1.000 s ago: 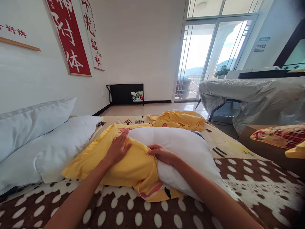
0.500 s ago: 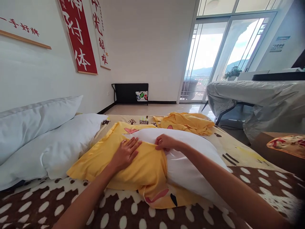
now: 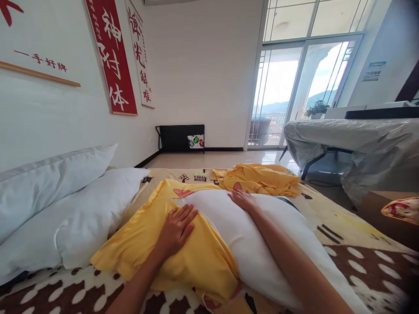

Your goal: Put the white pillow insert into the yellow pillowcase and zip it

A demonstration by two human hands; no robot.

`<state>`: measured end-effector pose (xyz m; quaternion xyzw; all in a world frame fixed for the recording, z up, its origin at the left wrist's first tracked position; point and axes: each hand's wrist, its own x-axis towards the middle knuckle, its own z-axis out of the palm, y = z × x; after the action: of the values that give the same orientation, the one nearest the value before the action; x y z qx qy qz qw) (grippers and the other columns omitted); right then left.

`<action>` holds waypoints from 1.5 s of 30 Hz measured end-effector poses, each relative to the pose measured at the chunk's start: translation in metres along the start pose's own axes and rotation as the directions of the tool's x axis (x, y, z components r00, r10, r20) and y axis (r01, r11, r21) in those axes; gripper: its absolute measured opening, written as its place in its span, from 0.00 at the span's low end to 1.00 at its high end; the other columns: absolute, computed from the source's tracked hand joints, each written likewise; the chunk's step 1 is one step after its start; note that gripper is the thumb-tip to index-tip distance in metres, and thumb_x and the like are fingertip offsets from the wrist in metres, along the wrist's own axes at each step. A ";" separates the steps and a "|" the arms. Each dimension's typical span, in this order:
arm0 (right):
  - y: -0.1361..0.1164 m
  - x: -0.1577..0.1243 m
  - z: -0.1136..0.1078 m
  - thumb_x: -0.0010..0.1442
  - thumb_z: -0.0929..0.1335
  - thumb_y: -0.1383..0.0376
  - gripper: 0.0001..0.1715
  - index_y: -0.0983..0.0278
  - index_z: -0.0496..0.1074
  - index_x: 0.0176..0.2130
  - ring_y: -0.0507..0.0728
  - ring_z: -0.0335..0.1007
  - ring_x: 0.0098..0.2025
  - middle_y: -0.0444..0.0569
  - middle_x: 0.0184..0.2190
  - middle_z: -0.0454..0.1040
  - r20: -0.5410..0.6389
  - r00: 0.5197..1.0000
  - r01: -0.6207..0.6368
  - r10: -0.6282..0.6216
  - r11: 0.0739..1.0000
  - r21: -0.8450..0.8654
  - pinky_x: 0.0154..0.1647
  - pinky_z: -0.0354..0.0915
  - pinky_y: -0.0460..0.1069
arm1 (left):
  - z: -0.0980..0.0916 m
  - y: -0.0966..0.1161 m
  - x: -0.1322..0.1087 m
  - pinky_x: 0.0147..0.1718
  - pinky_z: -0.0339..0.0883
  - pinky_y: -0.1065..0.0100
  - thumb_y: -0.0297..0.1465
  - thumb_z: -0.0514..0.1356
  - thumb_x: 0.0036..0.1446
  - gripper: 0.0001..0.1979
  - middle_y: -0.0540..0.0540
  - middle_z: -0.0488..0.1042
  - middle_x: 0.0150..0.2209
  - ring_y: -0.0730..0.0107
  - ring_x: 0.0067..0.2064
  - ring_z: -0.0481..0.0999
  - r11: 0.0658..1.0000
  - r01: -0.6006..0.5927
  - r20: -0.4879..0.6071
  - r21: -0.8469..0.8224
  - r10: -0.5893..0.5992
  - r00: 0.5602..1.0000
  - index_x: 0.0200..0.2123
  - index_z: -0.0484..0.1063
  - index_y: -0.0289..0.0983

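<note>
A white pillow (image 3: 245,244) lies partly inside a yellow pillowcase (image 3: 206,257) on the bed, with its right part uncovered. My left hand (image 3: 176,229) rests flat on the pillowcase, fingers stretched out, near the edge of its opening. My right hand (image 3: 244,200) lies on the far upper side of the bare pillow, its fingers extended and holding nothing. The near corner of the pillowcase is bunched up, with a pink patch showing. Just beyond my right hand is a crumpled yellow cloth (image 3: 265,179).
Two white pillows (image 3: 88,209) lean at the left by the wall. The bed has a brown and cream patterned blanket (image 3: 366,266). On the right stand a plastic-covered table (image 3: 347,131) and a cardboard box (image 3: 376,205). A black folded panel (image 3: 173,137) stands against the far wall.
My right hand has let go of the pillowcase's edge and moved up and right onto the bare pillow. The pillowcase opening has shifted and more pillow shows. My left hand stays on the pillowcase.
</note>
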<state>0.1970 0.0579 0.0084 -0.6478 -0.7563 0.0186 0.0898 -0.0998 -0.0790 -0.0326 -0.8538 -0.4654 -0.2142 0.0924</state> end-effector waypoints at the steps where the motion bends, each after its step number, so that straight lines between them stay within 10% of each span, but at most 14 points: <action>1: 0.000 -0.001 0.005 0.64 0.62 0.56 0.18 0.67 0.70 0.45 0.59 0.67 0.50 0.53 0.46 0.72 -0.001 1.000 0.003 -0.003 1.000 -0.018 0.53 0.60 0.61 | 0.000 0.000 0.000 0.60 0.47 0.53 0.37 0.41 0.67 0.23 0.50 0.51 0.66 0.66 0.66 0.50 1.000 0.004 -0.003 -0.005 -0.004 1.000 0.65 0.47 0.50; 10: -0.016 -0.038 -0.023 0.66 0.59 0.61 0.16 0.67 0.70 0.45 0.55 0.70 0.41 0.52 0.42 0.73 -0.106 0.994 -0.024 0.019 0.998 -0.051 0.41 0.64 0.51 | -0.010 0.008 -0.017 0.58 0.48 0.52 0.37 0.44 0.66 0.23 0.46 0.55 0.65 0.63 0.65 0.53 0.999 -0.018 -0.040 0.027 0.019 0.999 0.63 0.53 0.46; 18: -0.055 -0.126 -0.093 0.66 0.55 0.65 0.17 0.63 0.69 0.39 0.55 0.66 0.32 0.50 0.30 0.74 -0.348 0.918 0.142 -0.189 0.978 -0.156 0.33 0.50 0.48 | -0.092 0.045 0.004 0.51 0.53 0.55 0.29 0.48 0.61 0.15 0.41 0.67 0.57 0.60 0.57 0.65 0.984 -0.016 -0.313 0.179 0.072 0.947 0.48 0.70 0.39; 22: -0.071 -0.180 -0.114 0.57 0.59 0.77 0.13 0.65 0.68 0.30 0.54 0.61 0.29 0.48 0.24 0.69 -0.436 0.711 0.373 -0.551 0.822 -0.431 0.33 0.49 0.48 | -0.130 0.074 0.044 0.48 0.57 0.55 0.24 0.50 0.55 0.26 0.36 0.64 0.58 0.53 0.57 0.63 0.908 -0.003 -0.304 0.419 0.144 0.942 0.59 0.59 0.33; 27: -0.073 -0.227 -0.145 0.56 0.59 0.78 0.13 0.64 0.67 0.29 0.56 0.60 0.34 0.49 0.30 0.69 -0.405 0.455 0.515 -0.793 0.605 -0.608 0.39 0.53 0.50 | -0.156 0.096 0.064 0.35 0.62 0.60 0.22 0.47 0.58 0.17 0.40 0.74 0.38 0.57 0.39 0.72 0.841 0.039 -0.325 0.539 0.165 0.931 0.48 0.68 0.34; 32: -0.054 -0.240 -0.179 0.64 0.61 0.57 0.17 0.63 0.69 0.46 0.61 0.64 0.45 0.55 0.48 0.68 -0.419 0.597 0.459 -0.685 0.719 -0.522 0.48 0.56 0.56 | -0.176 0.112 0.047 0.26 0.59 0.65 0.21 0.51 0.51 0.12 0.46 0.74 0.31 0.62 0.32 0.72 0.901 0.061 -0.365 0.430 0.112 0.924 0.38 0.69 0.36; 36: -0.042 -0.244 -0.172 0.63 0.57 0.46 0.33 0.53 0.54 0.63 0.60 0.69 0.38 0.52 0.40 0.73 -0.360 0.707 0.399 -0.609 0.764 -0.508 0.41 0.60 0.55 | -0.184 0.130 0.032 0.27 0.59 0.64 0.22 0.49 0.52 0.13 0.45 0.72 0.29 0.61 0.31 0.71 0.879 0.018 -0.333 0.476 0.161 0.929 0.38 0.69 0.36; 45: -0.073 -0.279 -0.156 0.63 0.59 0.51 0.27 0.61 0.66 0.55 0.60 0.69 0.41 0.55 0.40 0.73 -0.300 0.645 0.490 -0.703 0.682 -0.543 0.44 0.60 0.56 | -0.187 0.187 0.068 0.31 0.65 0.64 0.22 0.48 0.58 0.11 0.40 0.70 0.37 0.57 0.41 0.71 0.895 -0.061 -0.196 0.442 0.163 0.967 0.41 0.66 0.35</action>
<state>0.1913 -0.2420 0.1412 -0.3394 -0.8673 -0.3369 0.1384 0.0360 -0.1971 0.1729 -0.8073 -0.4373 -0.1962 0.3442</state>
